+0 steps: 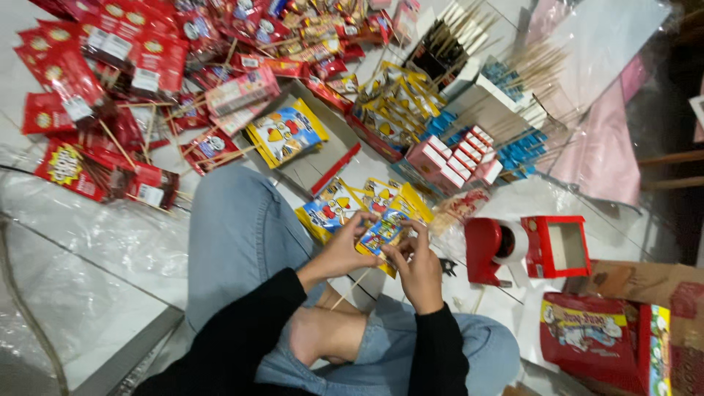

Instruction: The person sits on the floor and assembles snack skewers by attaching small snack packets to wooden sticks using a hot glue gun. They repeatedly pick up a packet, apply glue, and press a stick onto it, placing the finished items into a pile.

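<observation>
The person sits cross-legged on the white tiled floor (pixel 88 279), and both hands meet a little right of the centre of the frame. The left hand (pixel 343 249) and the right hand (pixel 419 265) are each closed on the same small snack packet (pixel 381 233), yellow and blue, with the fingers pinching its edges from the two sides. A thin wooden skewer (pixel 350 288) runs from under the packet down toward the knee, in the lower centre.

What could go wrong, in my judgement: the skewer is slim and the packet is smooth foil, so the stick may slide off or sit crooked if the pinch loosens — then the packet would hang tilted. Too much pressure of the thumbs could also crease or puncture the packet. The red tape dispenser (pixel 493 249) stands just beside the right hand, at the right of centre, and an elbow movement might knock it against the open red box (pixel 556 246) next to it.

About the pose: both forearms in black sleeves come up from the bottom edge and converge, wrists bent a little inward, palms facing each other. The hands hover above the crossed legs in blue jeans — not resting on the floor. More yellow packets (pixel 334 205) lie just above the hands, and a pile of red packets (pixel 110 66) fills the upper left.
</observation>
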